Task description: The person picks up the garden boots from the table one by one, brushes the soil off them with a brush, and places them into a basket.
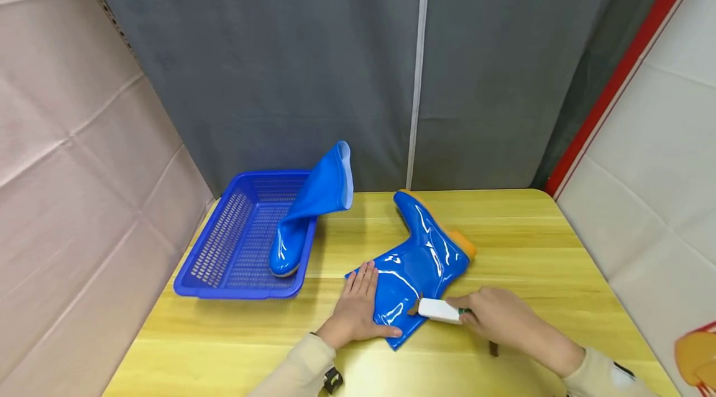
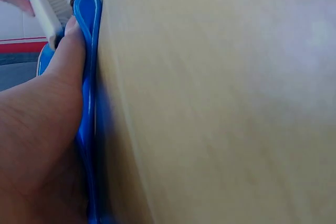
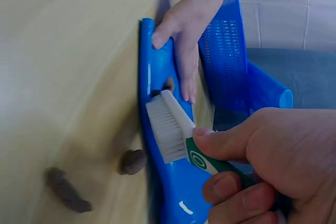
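A shiny blue rain boot with an orange sole lies on its side on the table, toe pointing away. My left hand rests flat on the boot's shaft near its opening, fingers straight and thumb spread along the rim. My right hand grips the green handle of a white-headed scrub brush. In the right wrist view its white bristles are against the shaft's edge. Beside the brush head, a brown clump sits on the boot. The left wrist view shows the folded shaft under my thumb.
A blue plastic basket stands at the left, with a second blue boot leaning over its right side. Brown lumps lie on the wooden table near my right hand. A grey curtain hangs behind.
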`<state>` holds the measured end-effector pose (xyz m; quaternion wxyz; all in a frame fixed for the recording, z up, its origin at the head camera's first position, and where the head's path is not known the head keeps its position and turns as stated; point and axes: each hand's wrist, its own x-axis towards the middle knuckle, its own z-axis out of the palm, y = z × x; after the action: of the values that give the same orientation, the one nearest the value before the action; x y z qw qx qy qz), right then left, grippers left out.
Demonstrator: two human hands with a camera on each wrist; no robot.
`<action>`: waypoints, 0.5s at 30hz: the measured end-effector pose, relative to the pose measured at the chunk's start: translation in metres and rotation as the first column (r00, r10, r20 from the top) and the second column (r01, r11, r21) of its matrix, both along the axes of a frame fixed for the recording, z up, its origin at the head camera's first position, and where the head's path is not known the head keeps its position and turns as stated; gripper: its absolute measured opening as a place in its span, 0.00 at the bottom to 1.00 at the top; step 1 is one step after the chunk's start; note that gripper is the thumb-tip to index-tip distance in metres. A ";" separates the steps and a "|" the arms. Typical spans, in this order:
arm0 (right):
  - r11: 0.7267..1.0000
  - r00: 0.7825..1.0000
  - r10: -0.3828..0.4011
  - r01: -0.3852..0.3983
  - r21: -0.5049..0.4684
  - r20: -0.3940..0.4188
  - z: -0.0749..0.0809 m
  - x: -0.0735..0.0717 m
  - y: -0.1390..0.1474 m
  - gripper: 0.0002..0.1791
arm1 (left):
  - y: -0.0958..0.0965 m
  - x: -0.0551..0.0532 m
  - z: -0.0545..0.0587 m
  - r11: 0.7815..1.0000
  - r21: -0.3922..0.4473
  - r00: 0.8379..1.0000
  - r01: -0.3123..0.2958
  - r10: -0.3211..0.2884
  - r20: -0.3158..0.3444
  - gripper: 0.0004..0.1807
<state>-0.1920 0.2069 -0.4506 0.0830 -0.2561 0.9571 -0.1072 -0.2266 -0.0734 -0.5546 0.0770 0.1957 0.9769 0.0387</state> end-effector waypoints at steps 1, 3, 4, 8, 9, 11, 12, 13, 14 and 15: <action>1.000 1.000 -0.011 0.011 -0.004 0.010 0.000 0.002 0.001 0.17 | -0.001 0.000 0.000 1.000 0.006 1.000 0.000 0.000 -0.003 0.75; 0.999 0.999 -0.036 0.036 -0.010 0.031 -0.001 0.004 0.003 0.18 | -0.002 -0.001 -0.001 1.000 0.009 1.000 0.001 -0.001 -0.006 0.75; 0.999 0.998 -0.045 0.046 -0.012 0.034 -0.001 0.004 0.003 0.19 | -0.002 -0.001 -0.001 1.000 0.008 1.000 0.003 -0.003 -0.008 0.75; 0.997 0.997 -0.078 0.078 -0.019 0.024 -0.004 0.003 0.000 0.19 | -0.002 0.000 0.000 1.000 0.011 1.000 0.002 -0.002 -0.013 0.75; 0.996 0.996 -0.084 0.084 -0.017 0.013 -0.004 0.002 -0.001 0.19 | -0.002 0.000 0.000 1.000 0.011 1.000 0.000 0.000 -0.011 0.75; 0.996 0.996 -0.093 0.093 -0.011 -0.013 -0.005 0.000 -0.004 0.18 | -0.002 0.000 -0.001 1.000 0.015 1.000 -0.005 0.005 -0.010 0.75; 0.995 0.995 -0.096 0.096 -0.005 -0.027 -0.005 -0.001 -0.006 0.18 | -0.002 0.000 -0.001 1.000 0.017 1.000 -0.007 0.007 -0.009 0.75; 0.995 0.994 -0.103 0.103 0.001 -0.042 -0.005 -0.002 -0.008 0.18 | -0.002 0.000 -0.002 1.000 0.023 1.000 -0.006 0.007 -0.010 0.75; 0.994 0.992 -0.108 0.108 0.007 -0.059 -0.005 -0.002 -0.010 0.18 | -0.002 0.000 -0.004 1.000 0.023 1.000 -0.007 0.007 -0.009 0.75; 0.994 0.991 -0.111 0.112 0.015 -0.071 -0.005 -0.003 -0.013 0.18 | -0.002 0.000 -0.005 1.000 0.024 1.000 -0.007 0.007 -0.009 0.75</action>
<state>-0.1949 0.1942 -0.4552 0.0456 -0.2050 0.9732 -0.0935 -0.2268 -0.0752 -0.5598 0.0701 0.1935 0.9773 0.0499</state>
